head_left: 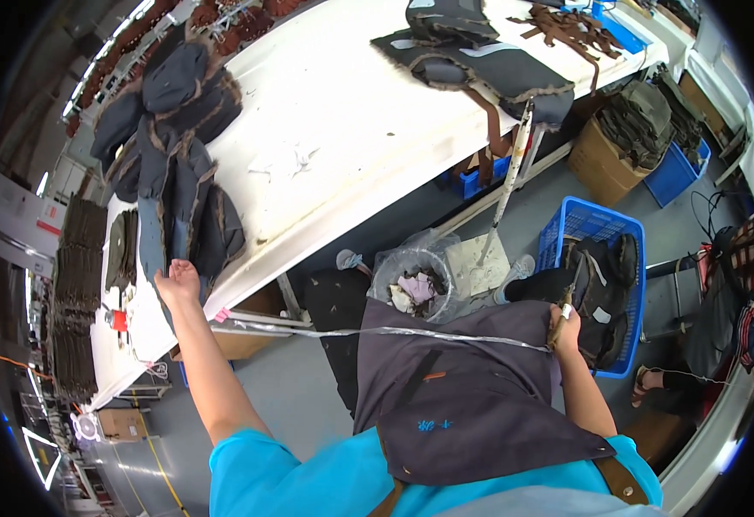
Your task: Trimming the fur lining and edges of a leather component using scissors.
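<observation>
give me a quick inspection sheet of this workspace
surface: long white table, mostly bare in the middle
job's things: stack of dark grey fabric pieces with brown trim; thin brown tool in right hand
clutter: second dark fabric pile, loose brown straps
hands: left hand on the stack's edge; right hand closed on the tool
cables: orange cable at far left
surroundings: blue plastic crate, lined waste bin, cardboard box

A dark grey fabric piece with brown furry trim [189, 226] lies flat at the white table's near edge, just beyond the left hand's fingertips [172, 270]. The right hand's fingers [566, 317] seem to grip a slim brown-handled tool [564, 303].
</observation>
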`<move>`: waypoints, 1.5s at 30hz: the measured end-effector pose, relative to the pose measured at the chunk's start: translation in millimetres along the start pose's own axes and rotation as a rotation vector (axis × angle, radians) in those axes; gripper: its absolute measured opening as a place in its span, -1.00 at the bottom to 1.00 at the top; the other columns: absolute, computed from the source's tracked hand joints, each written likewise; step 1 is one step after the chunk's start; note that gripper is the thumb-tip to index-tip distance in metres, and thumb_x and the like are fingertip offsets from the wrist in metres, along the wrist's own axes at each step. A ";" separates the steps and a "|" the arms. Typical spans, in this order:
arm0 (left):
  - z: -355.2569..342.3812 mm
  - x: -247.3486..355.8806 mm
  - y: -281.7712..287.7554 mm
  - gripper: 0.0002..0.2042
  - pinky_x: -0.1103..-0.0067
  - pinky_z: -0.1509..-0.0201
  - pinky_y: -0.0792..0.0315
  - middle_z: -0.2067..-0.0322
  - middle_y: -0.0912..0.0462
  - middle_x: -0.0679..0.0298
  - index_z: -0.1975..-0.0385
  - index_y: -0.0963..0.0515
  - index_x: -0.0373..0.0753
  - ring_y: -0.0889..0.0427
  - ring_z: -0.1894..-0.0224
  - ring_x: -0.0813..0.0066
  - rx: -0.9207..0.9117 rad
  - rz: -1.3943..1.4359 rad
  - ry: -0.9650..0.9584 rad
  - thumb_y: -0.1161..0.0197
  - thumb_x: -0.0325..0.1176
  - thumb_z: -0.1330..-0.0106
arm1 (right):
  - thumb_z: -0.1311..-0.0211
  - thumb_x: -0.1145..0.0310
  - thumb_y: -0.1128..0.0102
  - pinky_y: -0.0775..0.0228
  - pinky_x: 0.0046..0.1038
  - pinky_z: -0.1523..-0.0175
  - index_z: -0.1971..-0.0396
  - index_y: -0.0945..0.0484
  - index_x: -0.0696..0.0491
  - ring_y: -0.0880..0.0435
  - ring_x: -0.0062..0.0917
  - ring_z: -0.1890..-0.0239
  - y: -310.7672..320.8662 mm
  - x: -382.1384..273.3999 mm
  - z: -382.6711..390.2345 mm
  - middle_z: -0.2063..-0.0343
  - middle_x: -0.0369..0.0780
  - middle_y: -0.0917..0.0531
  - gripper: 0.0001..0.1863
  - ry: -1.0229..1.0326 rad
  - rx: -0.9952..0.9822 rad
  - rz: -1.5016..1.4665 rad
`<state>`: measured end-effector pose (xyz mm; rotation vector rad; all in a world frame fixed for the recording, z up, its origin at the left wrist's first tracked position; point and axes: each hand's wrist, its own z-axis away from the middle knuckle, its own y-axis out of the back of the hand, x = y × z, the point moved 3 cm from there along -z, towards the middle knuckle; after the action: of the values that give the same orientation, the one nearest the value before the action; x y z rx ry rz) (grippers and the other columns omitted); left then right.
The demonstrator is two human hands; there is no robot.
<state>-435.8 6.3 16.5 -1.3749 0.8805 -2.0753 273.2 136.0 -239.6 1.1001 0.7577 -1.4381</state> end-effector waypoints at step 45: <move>176.9 -502.4 -478.5 -0.67 0.27 0.14 -0.37 0.34 -0.55 -0.10 0.29 -0.48 -0.35 -0.52 0.26 -0.07 -0.830 -1.284 -1.084 0.02 -0.16 -0.27 | 0.12 0.32 -0.04 -0.34 -0.28 0.42 0.60 -0.50 0.11 -0.53 -0.18 0.57 1.8 -31.7 -25.1 0.67 -0.09 -0.54 -0.83 0.355 0.301 0.368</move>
<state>-111.3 636.8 116.0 -3.6288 0.2720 -0.9361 278.6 170.5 -219.1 1.6629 0.5506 -1.0747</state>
